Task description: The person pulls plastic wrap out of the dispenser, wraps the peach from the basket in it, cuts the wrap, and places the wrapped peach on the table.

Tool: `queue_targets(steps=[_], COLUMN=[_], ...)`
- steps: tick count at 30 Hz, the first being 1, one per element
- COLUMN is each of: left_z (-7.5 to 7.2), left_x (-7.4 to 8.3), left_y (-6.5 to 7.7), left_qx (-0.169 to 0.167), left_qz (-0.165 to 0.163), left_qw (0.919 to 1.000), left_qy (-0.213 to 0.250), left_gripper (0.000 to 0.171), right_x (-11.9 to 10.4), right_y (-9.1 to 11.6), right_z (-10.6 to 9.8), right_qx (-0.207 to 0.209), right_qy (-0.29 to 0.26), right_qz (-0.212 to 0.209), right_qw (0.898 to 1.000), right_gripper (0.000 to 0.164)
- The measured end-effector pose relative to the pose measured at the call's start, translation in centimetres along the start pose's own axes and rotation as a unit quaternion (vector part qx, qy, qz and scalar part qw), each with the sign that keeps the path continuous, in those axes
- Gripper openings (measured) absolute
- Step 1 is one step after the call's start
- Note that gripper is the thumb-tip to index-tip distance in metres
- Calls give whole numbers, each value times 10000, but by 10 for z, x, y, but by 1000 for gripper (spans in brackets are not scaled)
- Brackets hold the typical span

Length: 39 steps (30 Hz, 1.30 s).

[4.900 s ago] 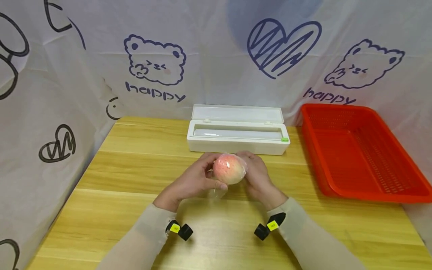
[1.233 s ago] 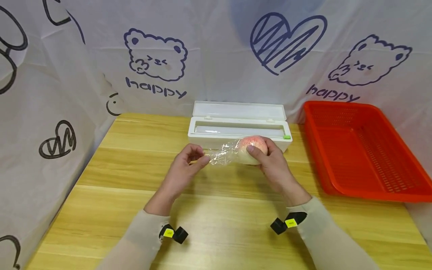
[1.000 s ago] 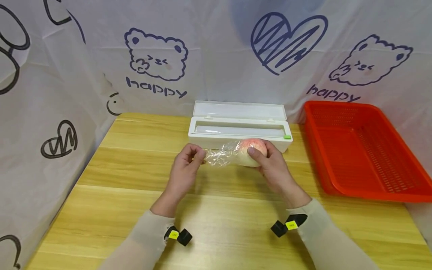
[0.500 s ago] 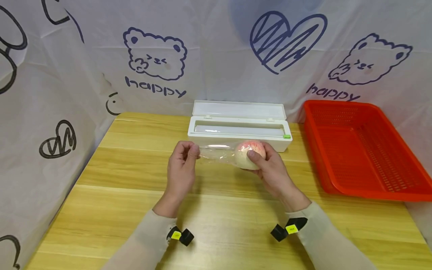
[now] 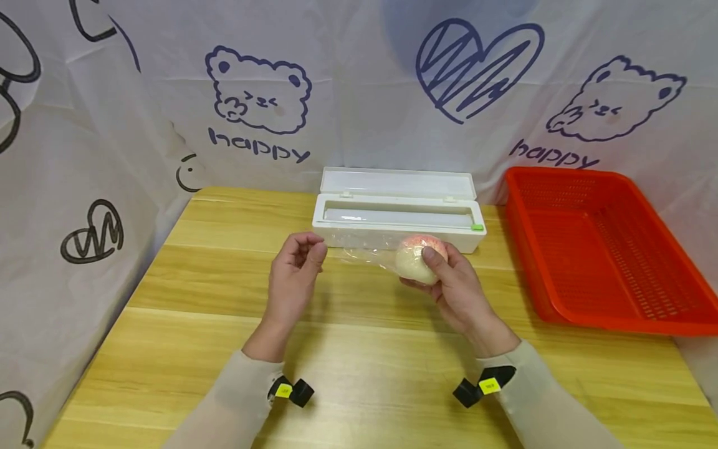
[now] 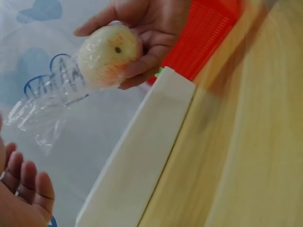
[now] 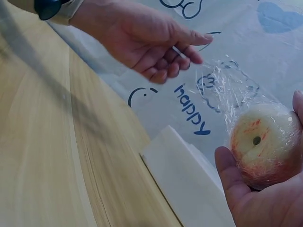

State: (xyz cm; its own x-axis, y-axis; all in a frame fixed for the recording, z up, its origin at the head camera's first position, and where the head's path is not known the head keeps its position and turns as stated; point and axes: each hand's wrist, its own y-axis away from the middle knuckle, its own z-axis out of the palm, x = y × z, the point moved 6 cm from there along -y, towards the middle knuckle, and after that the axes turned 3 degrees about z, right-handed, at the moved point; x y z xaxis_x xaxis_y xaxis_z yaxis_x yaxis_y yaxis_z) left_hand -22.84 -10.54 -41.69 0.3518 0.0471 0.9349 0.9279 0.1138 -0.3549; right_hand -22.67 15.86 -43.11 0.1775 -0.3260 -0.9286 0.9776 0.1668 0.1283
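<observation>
A pink and cream peach [image 5: 414, 265] is wrapped in clear cling film [image 5: 367, 249], whose loose tail stretches leftward. My right hand [image 5: 461, 293] grips the peach, thumb across its near side and fingers beneath. The right wrist view shows its dark stem end [image 7: 256, 140] facing that camera. My left hand [image 5: 291, 277] is beside the film's tail, its fingers loosely bent. In the right wrist view, that left hand [image 7: 151, 45] has thumb and forefinger apart, with the film's end close to the fingertips. Both hands are above the wooden table.
Behind the hands stands a white cling film box [image 5: 392, 240], its lid [image 5: 397, 182] raised and a roll [image 5: 398, 217] inside. A green slider [image 5: 477, 227] sits at its right end. A red plastic basket [image 5: 538, 274] stands to the right on the wooden table [image 5: 359, 374].
Earlier, both hands were together around the peach. The left hand then pulled the film's tail out leftward and has now loosened its pinch. The film has slackened; the right hand still holds the peach.
</observation>
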Motion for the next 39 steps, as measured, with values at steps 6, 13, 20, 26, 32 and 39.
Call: queue_targets(steps=[6,13,20,26,32,39], left_z=[5,-8,-18,-21,-18,-9], left_x=[-5,-5,-3,5,12,22], left_y=[5,1,-8,-13,-17,-15], left_qx=[-569,-445,-262,-218,-364,-969], left_qz=[-148,-97,-165,-158,-121,11], left_qw=[9958,9951,9963,9956,9942,9899], left_qy=[-698,-873,-796,-903,-1004,-1037], left_gripper=[19,11,14,14,15,23], right_x=[1,1,10,22,39,48], right_y=[1,4,8,11,17,25], right_z=[2,1,3,4,11,17], right_qx=[-94,-174,-489,-595,-820,-595], right_qy=[-65,92,901,1997,2800,3135], right_qz=[44,-15,277,335,361,476], right_qw=[9999,9998,9943,9775,9558,9465], right_gripper=[37,39,57,66,69,69])
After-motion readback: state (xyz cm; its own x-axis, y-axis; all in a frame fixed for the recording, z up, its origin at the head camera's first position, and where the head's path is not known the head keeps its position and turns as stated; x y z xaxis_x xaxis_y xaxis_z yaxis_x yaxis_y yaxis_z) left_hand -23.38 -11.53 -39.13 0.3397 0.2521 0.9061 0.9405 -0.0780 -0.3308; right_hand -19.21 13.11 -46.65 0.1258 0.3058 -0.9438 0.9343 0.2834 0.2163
